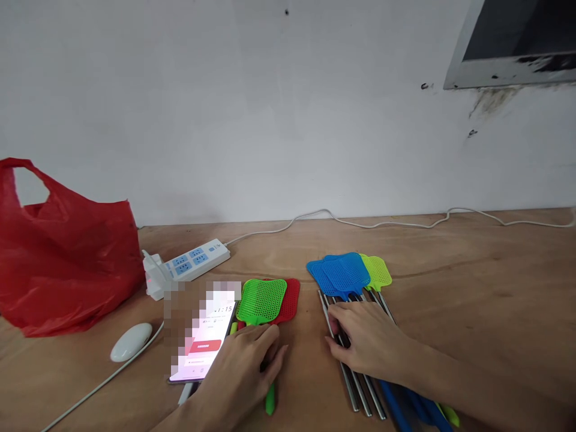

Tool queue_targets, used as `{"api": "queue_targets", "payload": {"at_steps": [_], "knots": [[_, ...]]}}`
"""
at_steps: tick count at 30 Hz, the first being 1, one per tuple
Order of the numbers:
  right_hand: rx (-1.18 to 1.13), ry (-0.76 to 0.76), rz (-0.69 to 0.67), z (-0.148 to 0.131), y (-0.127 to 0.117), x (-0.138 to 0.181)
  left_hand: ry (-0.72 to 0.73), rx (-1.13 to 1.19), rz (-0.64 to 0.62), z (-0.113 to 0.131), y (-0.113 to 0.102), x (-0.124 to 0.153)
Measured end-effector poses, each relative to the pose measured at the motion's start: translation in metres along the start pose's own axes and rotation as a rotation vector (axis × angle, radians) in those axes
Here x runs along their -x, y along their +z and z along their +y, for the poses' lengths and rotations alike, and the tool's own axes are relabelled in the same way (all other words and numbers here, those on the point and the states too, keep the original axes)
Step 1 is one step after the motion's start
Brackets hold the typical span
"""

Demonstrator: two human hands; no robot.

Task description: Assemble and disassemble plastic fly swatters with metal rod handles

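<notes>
Wooden tabletop runs the full width of the head view, backed by a white wall.

Left hand lies flat and loosely open, palm down, over the handles of two fly swatters set one on the other: a green swatter on top, a red swatter beneath, both heads pointing toward the wall. The fingertips rest on the handles and grip nothing. A lit phone lies just beside this hand, on its left, partly blurred.

Right hand is spread open and pressed down on a bundle of metal-shafted swatters; the fingers touch the shafts without closing round them. The heads of that bundle, blue swatters and a lime swatter, fan out beyond the hand. The two groups lie near each other but apart.

Further left stand a white power strip with its cable trailing along the wall, a white mouse, and a red plastic bag. A grey frame hangs at upper right.
</notes>
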State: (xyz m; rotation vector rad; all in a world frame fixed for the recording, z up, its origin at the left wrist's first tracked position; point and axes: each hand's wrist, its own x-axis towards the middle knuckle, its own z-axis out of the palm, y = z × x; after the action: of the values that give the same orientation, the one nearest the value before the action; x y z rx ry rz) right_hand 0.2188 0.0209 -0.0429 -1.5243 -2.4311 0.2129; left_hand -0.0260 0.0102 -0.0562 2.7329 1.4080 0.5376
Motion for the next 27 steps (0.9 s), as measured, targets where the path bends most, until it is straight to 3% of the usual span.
{"api": "queue_targets", "payload": {"at_steps": [5,16,19,22,27], "knots": [[0.014,0.053,-0.012,0.0,-0.001,0.0,0.007,0.124,-0.042,0.003,-0.001,0.0],[-0.064,0.212,-0.059,-0.006,-0.01,-0.003,-0.012,-0.023,-0.089,0.008,-0.005,-0.002],[-0.303,0.228,-0.03,-0.005,-0.017,-0.007,-0.015,0.03,-0.092,0.01,-0.005,-0.001],[-0.758,0.203,-0.015,-0.002,-0.019,-0.012,0.008,0.11,-0.073,0.011,-0.005,-0.001],[-1.426,0.392,0.115,0.001,-0.012,-0.016,0.041,0.234,-0.031,0.013,-0.009,0.0]]}}
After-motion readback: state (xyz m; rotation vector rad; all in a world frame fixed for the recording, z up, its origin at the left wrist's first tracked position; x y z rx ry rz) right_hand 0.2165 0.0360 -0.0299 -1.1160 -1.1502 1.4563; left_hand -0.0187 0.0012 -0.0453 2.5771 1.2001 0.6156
